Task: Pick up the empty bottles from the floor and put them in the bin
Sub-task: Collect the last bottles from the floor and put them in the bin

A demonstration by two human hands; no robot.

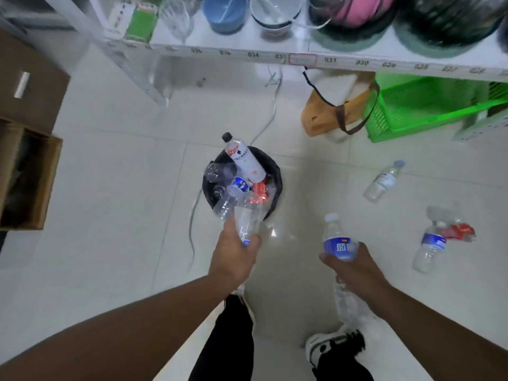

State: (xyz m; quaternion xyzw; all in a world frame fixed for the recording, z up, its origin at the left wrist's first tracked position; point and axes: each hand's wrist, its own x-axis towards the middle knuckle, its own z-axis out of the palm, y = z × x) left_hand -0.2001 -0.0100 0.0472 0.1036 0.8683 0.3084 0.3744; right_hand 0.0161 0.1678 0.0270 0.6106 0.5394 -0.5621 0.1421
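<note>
The left hand [233, 251] is gripping a clear bottle [247, 215], holding it over the near rim of the black bin [275, 171]. The bin is sitting on the tiled floor [123, 174], crowded with bottles, a white one [243, 158] leaning out at the top. The right hand [354, 268] is clamping a blue-labelled bottle [336, 237] to the right of the bin. Three more bottles are lying on the floor further right: [383, 181], [430, 246], [450, 221].

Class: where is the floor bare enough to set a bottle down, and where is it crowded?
Bare: tiles between the bin and the cardboard box. Crowded: right side, where three bottles lie near the green basket. The bin itself is heaped.
</note>
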